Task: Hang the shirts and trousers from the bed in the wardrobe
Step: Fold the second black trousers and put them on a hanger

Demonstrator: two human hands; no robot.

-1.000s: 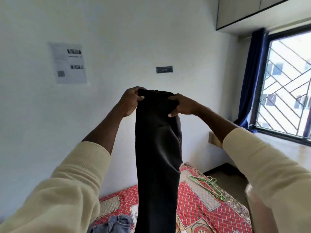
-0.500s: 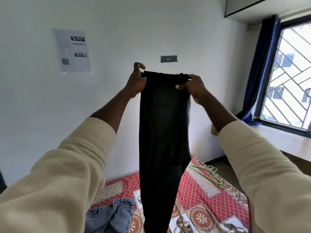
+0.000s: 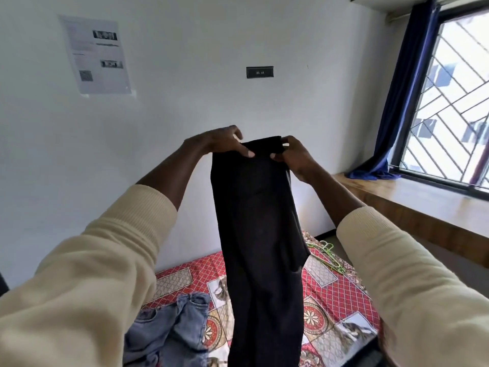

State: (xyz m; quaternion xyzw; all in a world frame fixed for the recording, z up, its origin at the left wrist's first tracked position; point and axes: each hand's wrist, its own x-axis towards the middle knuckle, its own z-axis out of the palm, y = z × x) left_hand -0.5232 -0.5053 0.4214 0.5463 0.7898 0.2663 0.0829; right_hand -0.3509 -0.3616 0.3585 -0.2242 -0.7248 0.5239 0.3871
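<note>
Both grips close on the top edge of the black trousers [image 3: 260, 234] — the left hand [image 3: 219, 140] pinches one corner with thumb over the cloth, the right hand [image 3: 293, 154] pinches the other corner. Held up in front of the white wall, the trousers hang straight down over the bed [image 3: 336, 295], which has a red patterned cover. Blue jeans [image 3: 174, 327] lie crumpled on the bed to the left of the hanging cloth — green hangers [image 3: 328, 256] lie on it to the right, near the far edge.
</note>
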